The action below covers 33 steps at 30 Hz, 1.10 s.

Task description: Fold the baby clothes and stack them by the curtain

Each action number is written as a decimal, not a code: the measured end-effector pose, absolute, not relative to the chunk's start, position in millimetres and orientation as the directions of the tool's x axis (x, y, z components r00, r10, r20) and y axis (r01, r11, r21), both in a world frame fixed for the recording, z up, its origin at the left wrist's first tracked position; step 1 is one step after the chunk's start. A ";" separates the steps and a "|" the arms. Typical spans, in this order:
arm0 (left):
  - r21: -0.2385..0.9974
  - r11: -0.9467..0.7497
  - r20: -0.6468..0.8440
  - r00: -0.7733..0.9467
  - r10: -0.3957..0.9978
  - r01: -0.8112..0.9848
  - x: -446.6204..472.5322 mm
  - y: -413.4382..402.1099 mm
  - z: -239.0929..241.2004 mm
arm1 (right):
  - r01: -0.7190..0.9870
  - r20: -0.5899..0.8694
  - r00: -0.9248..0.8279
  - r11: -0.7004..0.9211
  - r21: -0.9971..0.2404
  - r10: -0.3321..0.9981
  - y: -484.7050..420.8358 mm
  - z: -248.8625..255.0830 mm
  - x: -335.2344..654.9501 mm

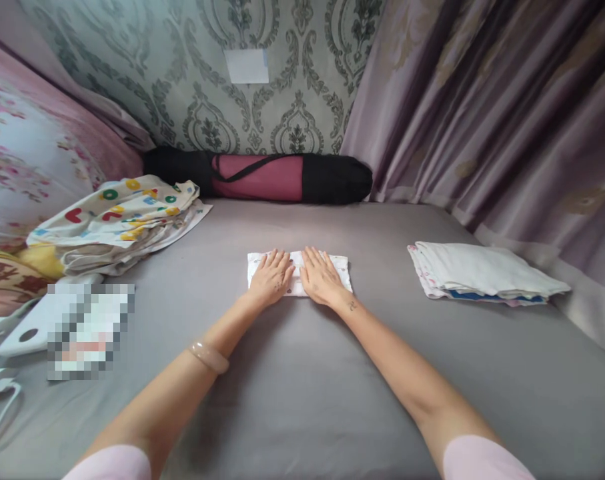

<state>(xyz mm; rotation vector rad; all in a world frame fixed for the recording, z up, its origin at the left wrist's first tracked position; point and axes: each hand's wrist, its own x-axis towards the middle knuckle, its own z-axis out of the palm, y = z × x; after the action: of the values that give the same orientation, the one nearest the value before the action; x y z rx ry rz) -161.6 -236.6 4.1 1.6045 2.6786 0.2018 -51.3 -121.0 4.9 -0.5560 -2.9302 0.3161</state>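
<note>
Two hands are lying flat on a small folded white cloth (298,280) at the centre of the frame, on the grey bed sheet (302,387). We are pressing our left hand (272,277) and right hand (321,275) palm down, side by side, fingers spread and pinching nothing. A bangle (209,357) is sitting on our left wrist. At the right a stack of folded cloths (482,272) is resting well apart; at the left a patterned pile (117,220) is lying. A black and red roll bag (262,177) is lying against the wall, above centre.
</note>
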 end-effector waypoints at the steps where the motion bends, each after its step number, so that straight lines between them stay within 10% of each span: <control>1: 0.109 0.462 0.051 -0.469 0.882 0.880 -160.4 -236.5 0.9 | 0.364 0.093 -0.916 0.905 -0.220 0.391 -119.0 2.9 -48.6; 23: 0.135 0.603 -0.090 -0.596 0.798 0.786 -241.1 -238.8 20.3 | 0.428 0.008 -0.897 0.873 -0.233 0.442 -29.1 12.5 -17.9; 33: 0.473 0.501 -0.186 -0.473 0.861 0.725 -276.8 -234.9 27.7 | 0.379 -0.104 -0.925 0.880 -0.284 0.365 -9.0 30.5 -28.0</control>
<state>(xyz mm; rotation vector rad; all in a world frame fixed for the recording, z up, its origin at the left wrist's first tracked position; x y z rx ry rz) -276.8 -234.9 27.7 1.3143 2.3485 0.4647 -28.0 -9.0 30.5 -0.6122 -3.0926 0.4830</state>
